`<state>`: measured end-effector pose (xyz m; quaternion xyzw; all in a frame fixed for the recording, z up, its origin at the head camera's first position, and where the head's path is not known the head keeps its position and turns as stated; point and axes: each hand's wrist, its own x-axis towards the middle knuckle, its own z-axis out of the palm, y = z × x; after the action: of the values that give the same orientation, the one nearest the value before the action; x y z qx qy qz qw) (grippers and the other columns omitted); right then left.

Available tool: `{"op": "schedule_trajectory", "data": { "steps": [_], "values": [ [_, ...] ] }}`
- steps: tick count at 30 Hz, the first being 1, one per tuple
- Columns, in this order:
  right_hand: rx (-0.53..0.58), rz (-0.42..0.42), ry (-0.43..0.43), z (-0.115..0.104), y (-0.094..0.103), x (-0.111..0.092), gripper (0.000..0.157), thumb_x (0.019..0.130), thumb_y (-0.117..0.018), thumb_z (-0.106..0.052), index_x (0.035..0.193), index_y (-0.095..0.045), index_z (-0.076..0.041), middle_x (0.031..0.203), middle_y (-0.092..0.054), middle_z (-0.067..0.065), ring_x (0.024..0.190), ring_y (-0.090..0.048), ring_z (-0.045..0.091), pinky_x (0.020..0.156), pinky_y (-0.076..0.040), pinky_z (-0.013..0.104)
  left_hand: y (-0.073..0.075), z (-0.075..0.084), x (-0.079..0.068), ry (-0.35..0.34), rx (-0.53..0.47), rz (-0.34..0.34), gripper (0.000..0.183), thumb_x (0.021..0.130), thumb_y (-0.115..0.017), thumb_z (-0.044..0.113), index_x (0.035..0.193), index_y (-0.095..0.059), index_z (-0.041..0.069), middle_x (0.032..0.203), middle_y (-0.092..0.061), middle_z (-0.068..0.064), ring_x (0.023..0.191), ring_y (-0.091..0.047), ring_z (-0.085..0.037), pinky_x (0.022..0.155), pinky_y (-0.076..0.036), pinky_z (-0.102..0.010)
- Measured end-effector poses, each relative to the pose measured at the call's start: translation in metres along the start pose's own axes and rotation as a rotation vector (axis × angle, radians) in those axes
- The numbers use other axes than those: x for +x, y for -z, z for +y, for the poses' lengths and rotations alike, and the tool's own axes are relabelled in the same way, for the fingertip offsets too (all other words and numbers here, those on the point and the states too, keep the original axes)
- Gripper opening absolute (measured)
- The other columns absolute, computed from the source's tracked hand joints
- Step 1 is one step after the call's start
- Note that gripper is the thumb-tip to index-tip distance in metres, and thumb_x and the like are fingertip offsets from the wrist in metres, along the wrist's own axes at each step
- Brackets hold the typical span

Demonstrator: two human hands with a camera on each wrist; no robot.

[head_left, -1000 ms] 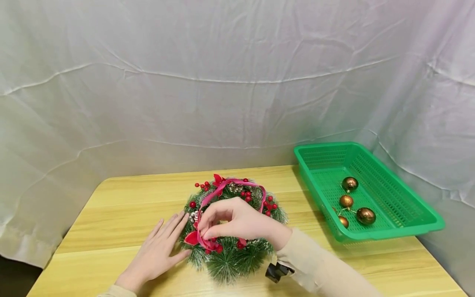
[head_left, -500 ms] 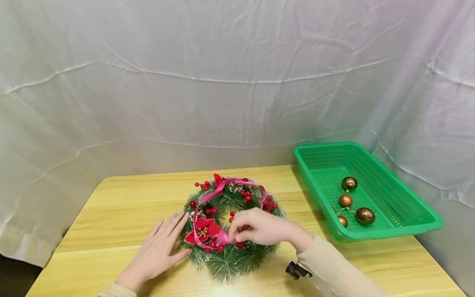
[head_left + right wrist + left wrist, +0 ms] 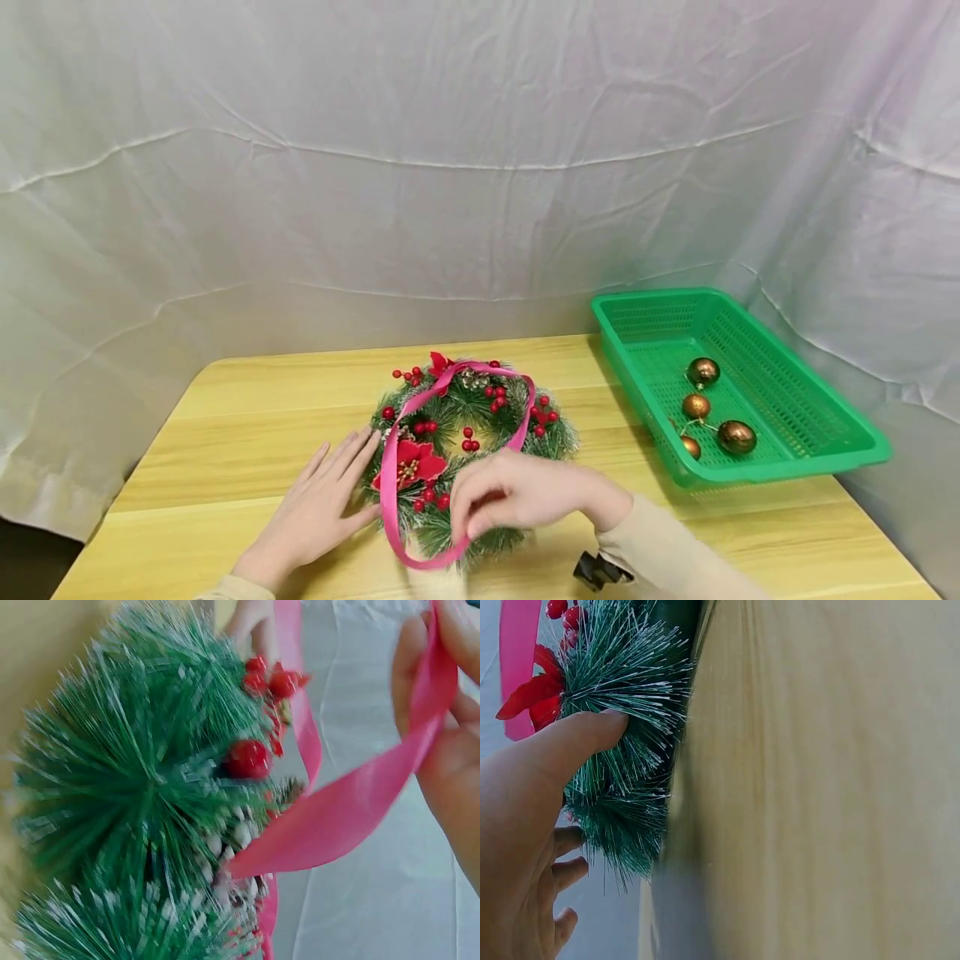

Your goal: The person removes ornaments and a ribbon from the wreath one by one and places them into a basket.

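A frosted green Christmas wreath (image 3: 457,408) with red berries, pinecones and a red poinsettia (image 3: 411,463) lies on the table. A pink ribbon (image 3: 389,479) loops over it, its near part hanging past the front edge. My right hand (image 3: 517,496) pinches the ribbon between thumb and fingers at the wreath's near right; in the right wrist view the ribbon (image 3: 337,810) runs from the wreath up into the fingers. Flat on the table and the wreath's left edge rests my left hand (image 3: 318,500), fingers straight. In the left wrist view its thumb (image 3: 592,731) lies on the needles.
A green plastic basket (image 3: 637,392) stands at the right, holding several shiny brown and copper balls (image 3: 737,437). Grey-white cloth (image 3: 480,208) hangs behind the wooden table (image 3: 247,433). A black strap piece (image 3: 600,571) sits by the right sleeve.
My right hand has drawn the pink ribbon from the poinsettia toward the right and nearer to me, so the loop now reaches past the wreath's front. The left hand has stayed put.
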<state>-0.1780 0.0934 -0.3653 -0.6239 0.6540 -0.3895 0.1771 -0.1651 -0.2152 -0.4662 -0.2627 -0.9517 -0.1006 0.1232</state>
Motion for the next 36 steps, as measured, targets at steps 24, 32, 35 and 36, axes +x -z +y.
{"op": "schedule_trajectory", "data": {
  "steps": [24,32,35,36],
  "values": [
    [-0.021,0.991,-0.542,0.057,0.09,0.0,0.016,0.089,-0.066,-0.006,0.104,-0.067,0.001,0.094,-0.069,0.011,0.083,-0.065,0.021,0.074,-0.054,0.029,-0.002,-0.001,-0.001,0.015,0.005,0.009,0.091,0.086,-0.049,0.069,0.154,-0.02,0.016,0.156,-0.024,-0.006,0.139,-0.028,-0.028,0.112,-0.019,-0.053],
    [-0.202,0.845,-0.744,0.091,0.089,-0.011,0.015,0.085,-0.072,-0.009,0.097,-0.068,-0.001,0.083,-0.069,0.006,0.076,-0.064,0.019,0.07,-0.052,0.03,-0.003,-0.001,-0.001,0.022,-0.003,0.002,0.091,0.086,-0.049,0.069,0.154,-0.019,0.017,0.157,-0.023,-0.006,0.14,-0.027,-0.028,0.115,-0.014,-0.049],
    [-0.251,0.791,-0.786,0.097,0.088,-0.012,0.011,0.084,-0.074,-0.011,0.091,-0.07,-0.006,0.08,-0.069,0.002,0.073,-0.063,0.016,0.07,-0.052,0.032,-0.003,-0.001,-0.001,0.023,-0.006,0.003,0.091,0.086,-0.049,0.069,0.154,-0.019,0.017,0.157,-0.023,-0.006,0.14,-0.027,-0.028,0.115,-0.014,-0.049],
    [-0.255,0.777,-0.794,0.099,0.088,-0.012,0.009,0.083,-0.074,-0.012,0.09,-0.07,-0.007,0.079,-0.069,0.001,0.073,-0.063,0.015,0.07,-0.053,0.032,-0.002,-0.001,-0.001,0.023,-0.007,0.006,0.091,0.086,-0.049,0.069,0.154,-0.019,0.017,0.156,-0.024,-0.006,0.14,-0.028,-0.028,0.114,-0.015,-0.049]
  ]
}}
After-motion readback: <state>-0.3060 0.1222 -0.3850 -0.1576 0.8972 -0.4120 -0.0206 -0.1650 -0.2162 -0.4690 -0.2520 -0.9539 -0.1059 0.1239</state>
